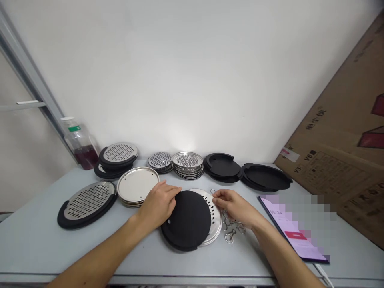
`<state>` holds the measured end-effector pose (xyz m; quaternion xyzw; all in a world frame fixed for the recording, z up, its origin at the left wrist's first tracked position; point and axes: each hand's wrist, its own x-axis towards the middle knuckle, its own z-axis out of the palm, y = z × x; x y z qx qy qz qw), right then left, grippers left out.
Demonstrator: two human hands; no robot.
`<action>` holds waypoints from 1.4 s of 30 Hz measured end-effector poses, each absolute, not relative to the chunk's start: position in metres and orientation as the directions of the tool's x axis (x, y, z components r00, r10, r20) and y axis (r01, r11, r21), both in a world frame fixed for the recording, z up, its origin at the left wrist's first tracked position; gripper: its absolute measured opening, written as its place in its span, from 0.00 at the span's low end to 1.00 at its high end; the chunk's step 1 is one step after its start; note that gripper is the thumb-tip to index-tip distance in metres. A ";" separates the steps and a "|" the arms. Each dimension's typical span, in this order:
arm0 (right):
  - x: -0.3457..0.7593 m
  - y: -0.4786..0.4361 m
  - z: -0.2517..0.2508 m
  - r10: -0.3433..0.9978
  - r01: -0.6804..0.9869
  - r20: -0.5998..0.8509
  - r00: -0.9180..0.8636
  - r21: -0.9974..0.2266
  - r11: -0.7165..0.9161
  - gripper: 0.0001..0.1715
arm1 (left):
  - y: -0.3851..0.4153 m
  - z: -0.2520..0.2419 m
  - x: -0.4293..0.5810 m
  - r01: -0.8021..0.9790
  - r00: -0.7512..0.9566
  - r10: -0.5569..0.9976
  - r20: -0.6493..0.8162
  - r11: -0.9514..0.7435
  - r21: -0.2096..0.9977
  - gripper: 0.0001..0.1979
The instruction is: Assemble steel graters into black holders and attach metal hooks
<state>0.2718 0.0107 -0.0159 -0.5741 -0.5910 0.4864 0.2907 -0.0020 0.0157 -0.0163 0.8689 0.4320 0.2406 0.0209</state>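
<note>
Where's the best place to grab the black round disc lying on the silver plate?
Try the right rim of the black round disc, coming from the right, where it lies over the perforated steel plate. It's flat and thin, so it has no handle, but the plate beneath probably lifts that edge a little for your fingers. Your left hand is at the opposite edge.

Left hand (pixel 159 204) on black disc (pixel 187 220); right hand (pixel 234 206) by rings (pixel 232 228) (metal)

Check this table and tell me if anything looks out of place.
One thing stands out: the black disc under the left hand sits off-centre on the perforated steel plate. A crescent of metal shows along one side, unlike the tidier stacked plates behind it.
</note>
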 end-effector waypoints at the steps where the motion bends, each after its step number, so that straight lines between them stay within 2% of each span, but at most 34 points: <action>1: 0.276 0.010 -0.014 0.960 0.389 -0.237 -0.147 -0.906 -0.164 0.11 | 0.015 -0.018 -0.001 0.745 0.499 0.772 0.394 -0.614 0.260 0.22; 4: 0.298 0.002 -0.008 0.980 0.400 -0.189 -0.068 -0.905 -0.147 0.17 | 0.014 -0.020 0.002 0.759 0.475 0.802 0.361 -0.581 0.293 0.22; 9: 0.356 -0.020 -0.002 0.990 0.484 -0.050 0.129 -0.869 -0.106 0.28 | 0.012 -0.022 0.007 0.787 0.473 0.819 0.325 -0.559 0.263 0.22; 11: 0.370 -0.024 0.000 0.983 0.453 -0.021 0.182 -0.885 -0.103 0.31 | 0.012 -0.023 0.008 0.800 0.462 0.829 0.315 -0.543 0.255 0.22; 14: 0.370 -0.021 -0.002 0.985 0.352 -0.023 0.168 -0.932 -0.082 0.35 | 0.013 -0.021 0.009 0.801 0.449 0.843 0.296 -0.527 0.285 0.21; 17: 0.347 -0.012 -0.012 0.996 0.266 -0.055 0.076 -0.961 -0.073 0.37 | 0.013 -0.014 0.005 0.743 0.463 0.846 0.264 -0.533 0.405 0.16; 19: 0.330 -0.007 -0.019 0.998 0.223 -0.064 -0.010 -0.973 -0.060 0.38 | 0.011 -0.008 -0.001 0.692 0.507 0.839 0.200 -0.534 0.485 0.24; 23: 0.307 -0.008 -0.030 0.989 0.119 -0.098 -0.115 -0.989 -0.084 0.32 | 0.005 -0.007 -0.017 0.641 0.647 0.762 -0.015 -0.533 0.552 0.54; 25: 0.302 -0.012 -0.031 0.982 0.096 -0.107 -0.156 -0.991 -0.092 0.32 | 0.002 -0.011 -0.022 0.621 0.688 0.722 -0.066 -0.540 0.568 0.63; 30: 0.295 -0.021 -0.028 0.960 0.250 -0.108 -0.259 -0.967 -0.041 0.42 | 0.002 -0.016 -0.019 0.611 0.694 0.715 -0.083 -0.523 0.595 0.67; 36: 0.297 -0.024 -0.029 0.939 0.512 0.061 -0.338 -0.826 0.238 0.48 | 0.002 -0.012 -0.015 0.621 0.689 0.714 -0.126 -0.493 0.609 0.58; 42: 0.301 -0.028 -0.031 0.918 0.635 0.025 -0.396 -0.715 0.293 0.58 | 0.002 -0.012 -0.015 0.619 0.691 0.712 -0.124 -0.495 0.610 0.58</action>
